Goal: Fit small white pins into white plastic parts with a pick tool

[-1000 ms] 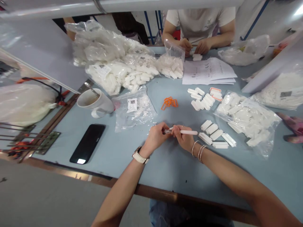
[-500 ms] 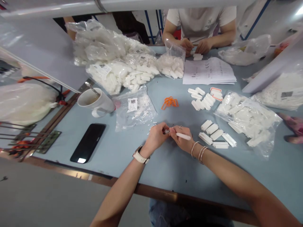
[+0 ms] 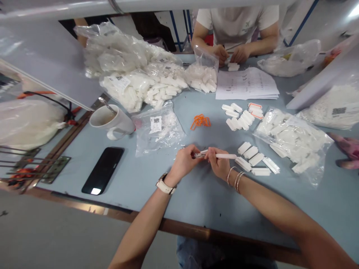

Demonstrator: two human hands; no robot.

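Note:
Between the fingertips of my left hand is a small white plastic piece with a row of dark marks or slots. My right hand pinches a slim white pen-like tool, its blunt end pointing right. The tool's working tip is hidden by my fingers, close to the white piece. Right of my hands lies a group of loose white plastic pieces. Beyond my hands sits a small pile of orange frames. A flat clear bag of tiny white parts lies to the left.
A mug with a spoon and a phone are on the left. Filled bags crowd the back. Another bag of white pieces lies right. Printed sheets lie before a co-worker opposite, whose hands hold small pieces.
My right hand has turned a little, so the pen-like tool now lies flatter and reaches farther right. More of the white piece shows between my hands. The view has shifted slightly.

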